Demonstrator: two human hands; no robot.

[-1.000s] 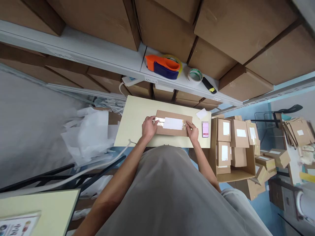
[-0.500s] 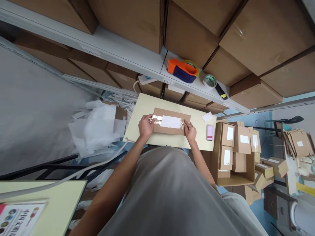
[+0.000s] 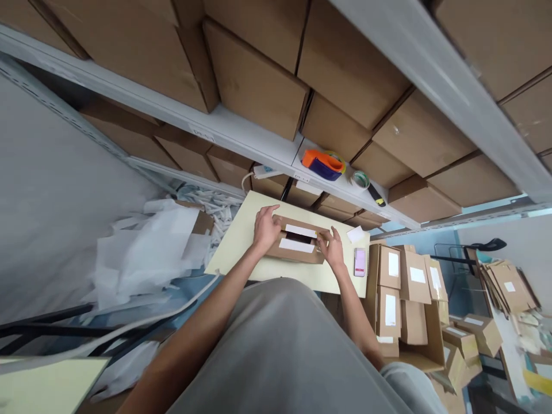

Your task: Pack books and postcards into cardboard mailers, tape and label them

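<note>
A flat brown cardboard box (image 3: 297, 255) with a white label lies on the pale yellow table (image 3: 241, 236). Its top flaps stand slightly apart, with a dark gap and the split label showing between them. My left hand (image 3: 265, 226) grips the box's left end, fingers curled over the far flap. At the right end, my right hand (image 3: 332, 248) has its fingers pressed on the flap edge. Both forearms reach in from below.
A pink phone (image 3: 359, 261) and a white slip (image 3: 355, 234) lie right of the box. An orange tape dispenser (image 3: 322, 164), tape roll (image 3: 359, 180) and cutter (image 3: 376, 195) sit on the shelf behind. An open carton of labelled boxes (image 3: 399, 299) stands right; white packing paper (image 3: 146, 253) left.
The box lay closed with tape over its label and my hands at its ends; now its top flaps are parted and the label is split. The view tilted upward.
</note>
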